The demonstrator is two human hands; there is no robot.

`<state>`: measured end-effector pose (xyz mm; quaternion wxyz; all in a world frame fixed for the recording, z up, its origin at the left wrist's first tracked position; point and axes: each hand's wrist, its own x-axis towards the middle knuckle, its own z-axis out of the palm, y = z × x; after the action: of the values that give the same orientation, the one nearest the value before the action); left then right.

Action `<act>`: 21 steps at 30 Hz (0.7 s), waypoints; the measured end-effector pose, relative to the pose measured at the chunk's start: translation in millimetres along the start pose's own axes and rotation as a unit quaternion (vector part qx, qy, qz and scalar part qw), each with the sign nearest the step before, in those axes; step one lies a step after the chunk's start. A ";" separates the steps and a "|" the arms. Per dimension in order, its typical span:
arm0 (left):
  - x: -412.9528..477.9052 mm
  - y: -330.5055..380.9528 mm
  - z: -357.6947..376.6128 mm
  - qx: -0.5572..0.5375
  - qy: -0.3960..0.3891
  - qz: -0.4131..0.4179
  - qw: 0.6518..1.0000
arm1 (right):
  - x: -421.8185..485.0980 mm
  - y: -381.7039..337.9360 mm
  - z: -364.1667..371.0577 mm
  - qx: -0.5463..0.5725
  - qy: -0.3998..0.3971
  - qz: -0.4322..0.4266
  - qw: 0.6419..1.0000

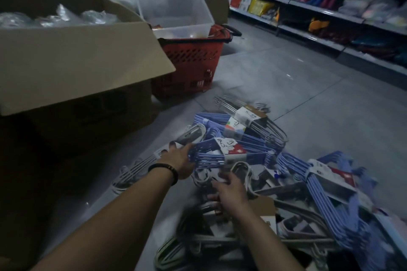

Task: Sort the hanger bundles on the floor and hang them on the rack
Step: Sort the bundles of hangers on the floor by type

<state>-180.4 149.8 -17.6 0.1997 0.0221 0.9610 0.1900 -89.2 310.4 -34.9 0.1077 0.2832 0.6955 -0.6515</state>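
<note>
Several hanger bundles lie heaped on the grey tiled floor. My left hand (pixel 178 158), with a dark bracelet on the wrist, grips the left end of a blue hanger bundle (pixel 211 155) wrapped in a paper label. My right hand (pixel 230 193) rests lower on a white hanger bundle (pixel 241 168), fingers curled over it; the grip is blurred. More blue bundles (pixel 330 200) spread to the right, grey ones (pixel 248 114) lie farther off, and white ones (pixel 130 175) lie to the left. No rack for hangers is clearly in view.
A large open cardboard box (pixel 72 66) with plastic-wrapped goods stands at left. Behind it sits a red shopping basket (pixel 191 61) holding a clear plastic tub (pixel 174 6). Store shelves (pixel 319 6) with stocked goods run along the right. Bare floor (pixel 297 72) stretches beyond the pile.
</note>
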 end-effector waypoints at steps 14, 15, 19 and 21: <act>7.4 27.4 35.7 -0.011 0.130 0.022 0.991 | -8.7 9.4 -41.6 0.007 -0.022 0.000 1.000; 5.3 26.8 34.6 -0.041 0.141 0.026 0.989 | -8.8 8.0 -43.9 0.015 -0.021 -0.002 1.000; -4.1 29.5 12.5 -0.100 0.216 0.068 0.969 | -21.8 -1.6 -47.3 0.017 -0.017 0.000 1.000; -11.5 32.4 -5.7 -0.104 0.248 0.083 0.960 | -25.0 -4.4 -48.1 0.032 -0.017 0.008 0.999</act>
<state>-173.2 176.4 3.7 -0.0597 0.0329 0.9502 0.3040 -60.6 350.6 -12.1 0.1158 0.2809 0.6700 -0.6773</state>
